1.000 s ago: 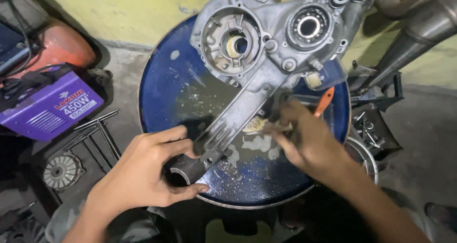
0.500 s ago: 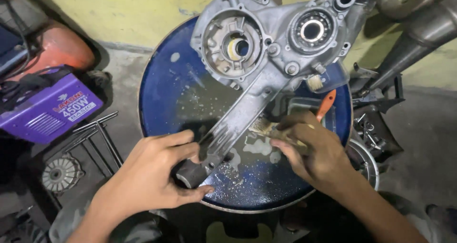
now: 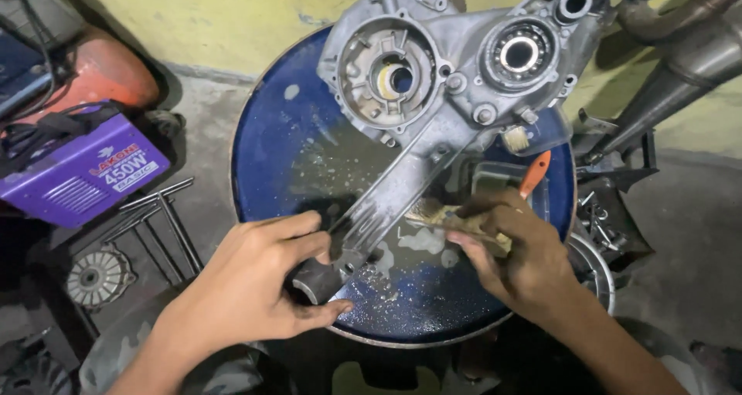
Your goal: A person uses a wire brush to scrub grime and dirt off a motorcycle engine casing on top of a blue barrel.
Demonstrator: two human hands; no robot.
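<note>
On the blue drum lid (image 3: 278, 144), the left hand (image 3: 251, 287) grips the engine crankcase's (image 3: 440, 78) arm end, while the right hand (image 3: 518, 252) clasps a paintbrush (image 3: 437, 213) against it.

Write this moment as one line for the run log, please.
left hand: grips engine casing arm end | right hand: holds brush against casing | support: blue drum top

A: On the drum top (image 3: 286, 132)?
B: Engine casing (image 3: 448, 70), far side; its arm runs toward the near rim. Small tray (image 3: 495, 180) right of the arm.

A: Beside the drum?
B: Left, welding box (image 3: 77, 171) and T-wrenches (image 3: 158, 209); right, exhaust pipe (image 3: 680, 62).
</note>
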